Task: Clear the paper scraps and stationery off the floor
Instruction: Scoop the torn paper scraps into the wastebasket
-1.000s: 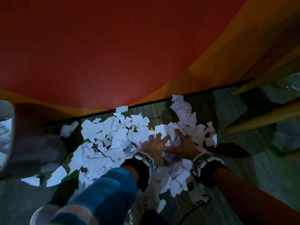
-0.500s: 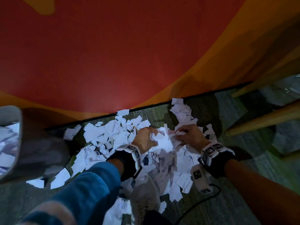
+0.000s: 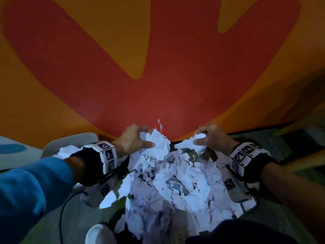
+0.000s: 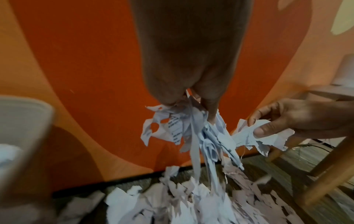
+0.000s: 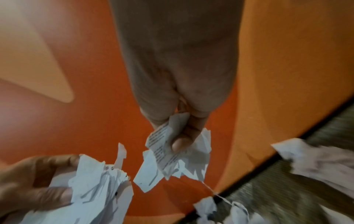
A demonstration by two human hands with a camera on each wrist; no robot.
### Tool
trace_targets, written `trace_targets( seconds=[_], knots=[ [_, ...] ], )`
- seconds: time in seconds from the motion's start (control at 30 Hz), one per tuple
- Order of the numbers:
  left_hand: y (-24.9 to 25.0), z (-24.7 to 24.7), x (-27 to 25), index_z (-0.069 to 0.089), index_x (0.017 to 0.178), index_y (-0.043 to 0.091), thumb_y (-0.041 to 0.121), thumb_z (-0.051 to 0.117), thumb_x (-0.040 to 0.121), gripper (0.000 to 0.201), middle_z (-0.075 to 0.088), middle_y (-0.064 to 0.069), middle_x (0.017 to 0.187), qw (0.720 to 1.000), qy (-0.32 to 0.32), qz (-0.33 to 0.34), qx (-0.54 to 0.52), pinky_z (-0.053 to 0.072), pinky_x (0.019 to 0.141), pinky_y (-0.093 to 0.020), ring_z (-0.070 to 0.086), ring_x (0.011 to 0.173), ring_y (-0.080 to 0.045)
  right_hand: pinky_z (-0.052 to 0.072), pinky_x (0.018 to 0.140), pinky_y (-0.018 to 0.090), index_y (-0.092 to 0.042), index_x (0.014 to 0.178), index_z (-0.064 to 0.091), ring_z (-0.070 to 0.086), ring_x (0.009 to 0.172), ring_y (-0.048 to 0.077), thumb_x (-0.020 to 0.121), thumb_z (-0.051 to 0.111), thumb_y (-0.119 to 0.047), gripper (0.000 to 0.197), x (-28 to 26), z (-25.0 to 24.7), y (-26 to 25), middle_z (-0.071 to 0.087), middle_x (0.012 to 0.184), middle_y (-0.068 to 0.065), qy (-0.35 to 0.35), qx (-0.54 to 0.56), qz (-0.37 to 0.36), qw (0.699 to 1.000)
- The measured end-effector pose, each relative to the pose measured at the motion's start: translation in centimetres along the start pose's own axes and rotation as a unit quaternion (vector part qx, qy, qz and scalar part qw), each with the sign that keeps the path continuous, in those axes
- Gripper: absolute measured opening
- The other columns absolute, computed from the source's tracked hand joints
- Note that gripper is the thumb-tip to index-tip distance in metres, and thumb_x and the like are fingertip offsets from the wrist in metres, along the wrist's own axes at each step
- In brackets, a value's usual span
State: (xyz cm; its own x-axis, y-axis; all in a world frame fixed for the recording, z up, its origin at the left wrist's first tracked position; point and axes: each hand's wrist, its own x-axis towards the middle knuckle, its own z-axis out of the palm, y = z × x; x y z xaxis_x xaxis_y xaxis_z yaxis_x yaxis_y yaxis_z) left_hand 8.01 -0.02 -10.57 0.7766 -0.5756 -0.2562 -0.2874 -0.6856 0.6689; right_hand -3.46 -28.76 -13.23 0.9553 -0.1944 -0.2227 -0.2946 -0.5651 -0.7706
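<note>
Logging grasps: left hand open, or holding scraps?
Holding: the left hand has fingers and thumb curled round a bunch of paper scraps, lifted above the pile.

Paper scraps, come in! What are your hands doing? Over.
Left hand grips a scrap bunch. Right hand pinches a smaller bunch. Pile still on floor. Nothing blocking.

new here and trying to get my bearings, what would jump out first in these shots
The red and orange painted wall fills the background. In front of it, the left hand grips a bunch of torn white paper scraps, and the right hand pinches a smaller crumpled wad, both raised. Below them, a heap of white scraps covers the dark carpet, with a pale bin at the left.
</note>
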Motion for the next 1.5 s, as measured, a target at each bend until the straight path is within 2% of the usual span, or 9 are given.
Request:
trace_targets(
  seconds=[0.13,0.37,0.5,0.63,0.87,0.93,1.13,1.3,1.5],
  knots=[
    [-1.3,-7.5,-4.3,0.067,0.107,0.02,0.03,0.086,0.074,0.039,0.059,0.013,0.122,0.999,0.052,-0.005,0.003,0.039,0.1,-0.024,0.053,0.12,-0.009,0.053,0.078,0.03,-0.011,0.094,0.074,0.069,0.096,0.02,0.08,0.08,-0.014,0.016,1.4,1.7,-9.6,0.068,0.112,-0.002,-0.074,-0.083,-0.066,0.992],
    [-8.5,-15.5,-11.1,0.065,0.116,0.014,0.028,0.086,0.073,0.05,0.058,0.006,0.132,0.984,0.157,-0.07,-0.05,0.039,0.099,-0.027,0.051,0.124,-0.014,0.057,0.076,0.042,-0.012,0.095,0.075,0.069,0.083,0.022,0.079,0.079,-0.014,0.016,3.2,8.5,-25.0,0.074,0.095,0.005,-0.173,-0.193,-0.192,0.946],
    [-14.2,-16.4,-13.1,0.067,0.118,0.015,0.031,0.087,0.074,0.051,0.061,0.005,0.123,0.96,0.244,-0.132,-0.048,0.044,0.099,-0.03,0.058,0.113,-0.017,0.055,0.057,0.036,-0.011,0.089,0.076,0.066,0.06,0.016,0.077,0.077,-0.007,0.012,4.4,15.1,-29.6,0.073,0.084,0.011,-0.194,-0.187,-0.211,0.94],
    [-18.3,-15.3,-13.1,0.069,0.111,0.013,0.028,0.086,0.075,0.043,0.066,0.005,0.113,0.938,0.298,-0.165,-0.065,0.048,0.094,-0.03,0.062,0.104,-0.016,0.058,0.065,0.03,-0.011,0.095,0.073,0.073,0.081,0.023,0.082,0.076,-0.01,0.013,5.6,21.6,-31.0,0.072,0.101,0.011,-0.222,-0.16,-0.193,0.942],
    [-21.4,-14.6,-13.1,0.061,0.131,0.021,0.029,0.072,0.086,0.047,0.067,-0.01,0.124,0.979,0.094,-0.168,0.073,0.052,0.086,-0.031,0.066,0.107,-0.026,0.05,0.086,0.029,-0.018,0.12,0.066,0.061,0.107,0.016,0.082,0.078,-0.023,0.041,7.0,29.0,-28.2,0.062,0.128,0.0,-0.258,-0.181,-0.141,0.939],
    [-21.4,-15.5,-13.6,0.057,0.136,0.021,0.031,0.071,0.088,0.05,0.071,-0.008,0.112,0.982,0.052,-0.156,0.093,0.05,0.075,-0.027,0.068,0.084,-0.015,0.049,0.093,0.03,-0.019,0.135,0.056,0.058,0.111,0.017,0.081,0.078,-0.027,0.059,7.0,29.3,-27.7,0.058,0.131,0.002,-0.288,-0.205,-0.133,0.926],
    [-19.6,-17.7,-14.1,0.053,0.141,0.019,0.028,0.064,0.095,0.048,0.07,-0.004,0.08,0.987,0.075,-0.106,0.097,0.037,0.05,-0.011,0.059,0.059,-0.008,0.051,0.094,0.032,-0.029,0.143,0.047,0.061,0.105,0.014,0.088,0.071,-0.025,0.06,6.5,25.5,-29.3,0.062,0.123,-0.004,-0.256,-0.202,-0.194,0.925],
    [-19.5,-15.2,-13.1,0.032,0.154,0.02,0.05,0.07,0.087,0.082,0.04,-0.008,0.153,0.98,-0.058,-0.111,0.153,0.042,0.105,-0.034,0.047,0.132,-0.026,0.046,0.063,0.024,-0.019,0.111,0.062,0.059,0.078,0.007,0.088,0.071,-0.03,0.028,7.1,26.5,-28.8,0.059,0.088,-0.012,-0.27,-0.259,-0.183,0.909],
    [-22.3,-11.7,-11.1,0.039,0.15,0.014,0.034,0.074,0.087,0.075,0.044,-0.01,0.151,0.952,-0.157,-0.198,0.175,0.038,0.11,-0.037,0.042,0.138,-0.029,0.051,0.078,0.037,-0.003,0.114,0.053,0.062,0.098,0.03,0.088,0.07,-0.034,0.044,7.8,32.4,-26.8,0.06,0.11,0.012,-0.359,-0.465,-0.167,0.792]
  ],
)
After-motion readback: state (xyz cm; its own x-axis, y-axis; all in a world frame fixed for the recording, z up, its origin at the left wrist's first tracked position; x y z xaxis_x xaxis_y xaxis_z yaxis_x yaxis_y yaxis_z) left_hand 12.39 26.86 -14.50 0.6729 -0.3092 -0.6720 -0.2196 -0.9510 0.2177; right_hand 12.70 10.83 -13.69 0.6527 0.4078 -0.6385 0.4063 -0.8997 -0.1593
